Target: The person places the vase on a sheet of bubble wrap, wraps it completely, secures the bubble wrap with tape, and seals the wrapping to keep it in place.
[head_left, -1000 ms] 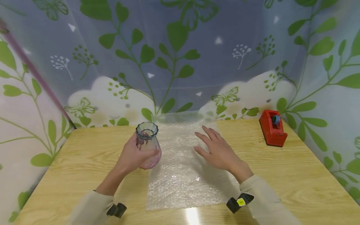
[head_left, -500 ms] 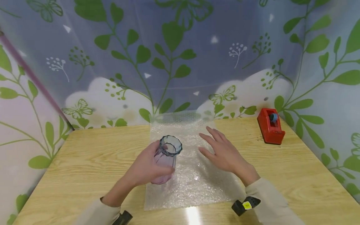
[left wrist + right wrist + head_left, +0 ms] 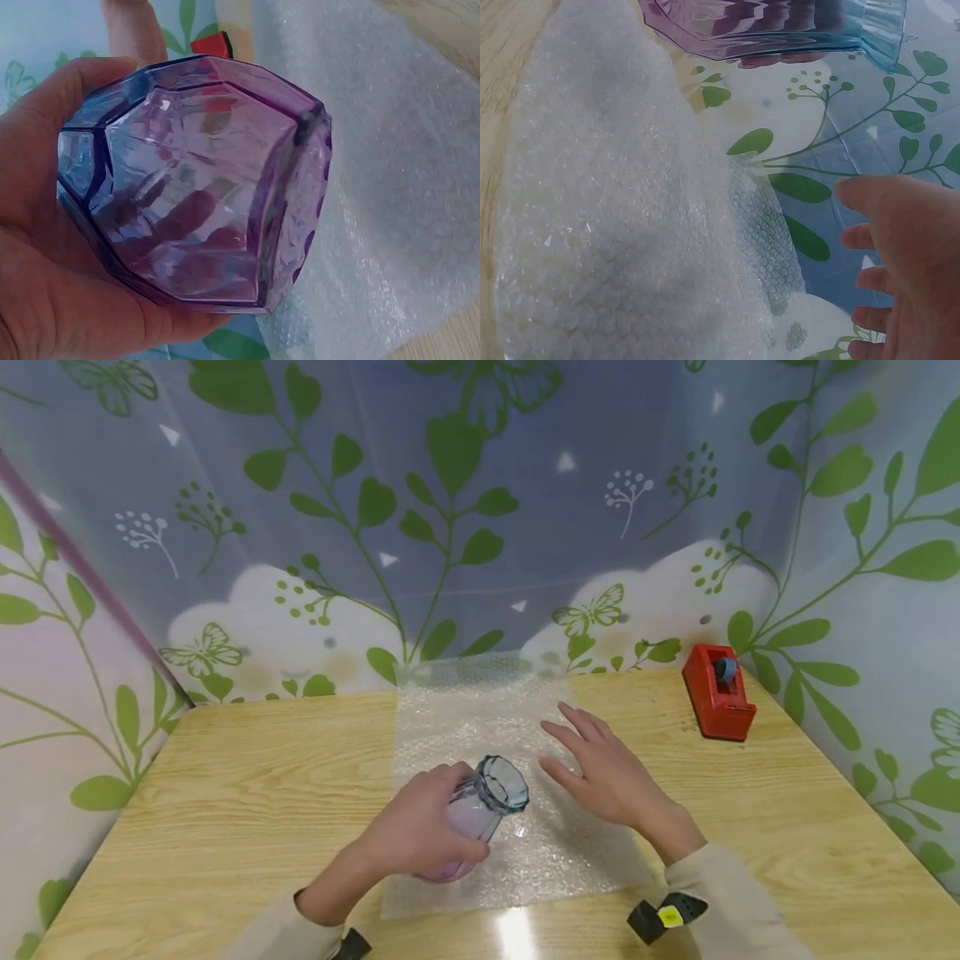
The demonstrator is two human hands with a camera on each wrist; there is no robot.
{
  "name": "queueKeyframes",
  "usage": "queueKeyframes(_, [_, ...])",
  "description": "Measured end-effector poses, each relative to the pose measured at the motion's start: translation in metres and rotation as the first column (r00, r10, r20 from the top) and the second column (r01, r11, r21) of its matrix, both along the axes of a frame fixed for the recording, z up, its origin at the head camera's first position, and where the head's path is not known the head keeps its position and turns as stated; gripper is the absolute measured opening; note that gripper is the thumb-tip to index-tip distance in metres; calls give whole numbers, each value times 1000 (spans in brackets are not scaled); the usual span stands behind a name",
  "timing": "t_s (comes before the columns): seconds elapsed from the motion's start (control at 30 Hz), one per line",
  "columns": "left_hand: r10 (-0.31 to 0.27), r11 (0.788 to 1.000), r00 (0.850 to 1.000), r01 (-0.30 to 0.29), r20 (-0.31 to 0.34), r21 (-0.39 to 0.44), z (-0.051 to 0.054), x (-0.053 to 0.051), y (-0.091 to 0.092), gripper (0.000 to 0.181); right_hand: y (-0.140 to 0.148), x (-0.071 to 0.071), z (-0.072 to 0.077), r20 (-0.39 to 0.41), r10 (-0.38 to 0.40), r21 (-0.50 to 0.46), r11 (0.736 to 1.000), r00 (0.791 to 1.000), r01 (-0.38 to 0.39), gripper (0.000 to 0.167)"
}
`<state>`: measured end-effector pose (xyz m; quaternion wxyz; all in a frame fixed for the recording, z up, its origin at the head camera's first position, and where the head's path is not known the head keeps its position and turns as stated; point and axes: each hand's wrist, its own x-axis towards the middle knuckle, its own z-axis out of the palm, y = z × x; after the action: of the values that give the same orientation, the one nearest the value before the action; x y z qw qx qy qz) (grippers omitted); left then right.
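A faceted glass vase (image 3: 476,817), blue at its scalloped rim and pink to purple at the base, leans with its mouth toward the right in the head view. My left hand (image 3: 416,822) grips it round the body, thumb on the near side; the left wrist view shows the glass vase (image 3: 202,180) from its base end. Under it lies a sheet of bubble wrap (image 3: 450,718), flat on the table, its far end rising against the backdrop. My right hand (image 3: 607,772) hovers over the wrap's right side, fingers extended and apart, holding nothing.
A red tape dispenser (image 3: 720,693) with a blue roll stands at the table's back right. The wooden table (image 3: 262,768) meets a leaf-patterned cloth backdrop (image 3: 337,527) at the back and both sides.
My left hand has carried the vase rightward and nearer over the bubble wrap, tipping it from upright to leaning. The right hand has shifted slightly right.
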<state>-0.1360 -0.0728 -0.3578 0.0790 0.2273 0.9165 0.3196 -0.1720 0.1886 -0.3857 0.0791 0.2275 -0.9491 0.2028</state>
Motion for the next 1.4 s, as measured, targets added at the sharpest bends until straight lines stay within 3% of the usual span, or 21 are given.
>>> queueKeyframes(0.23, [-38, 998, 999, 37, -13, -58, -1, 4, 5, 68, 5, 4, -1, 20, -19, 0, 1000, 1000, 19, 54])
queueKeyframes(0.53, [-2, 1000, 1000, 2, -17, -29, 3, 2, 6, 76, 9, 7, -1, 26, -30, -12, 999, 999, 30, 55])
queueKeyframes(0.87, [-29, 984, 996, 15, -80, -176, -1, 1, 12, 62, 8, 13, 5, -19, -15, -35, 999, 1000, 14, 53])
queueKeyframes(1.2, [-44, 942, 986, -13, -160, -334, -2, 2, 17, 64, 0, 31, 27, -35, 25, -56, 998, 999, -27, 51])
queueKeyframes(1.4, [-73, 916, 987, 11, -141, -401, -3, 3, 20, 68, -14, 46, 43, -34, 94, -6, 996, 995, -95, 62])
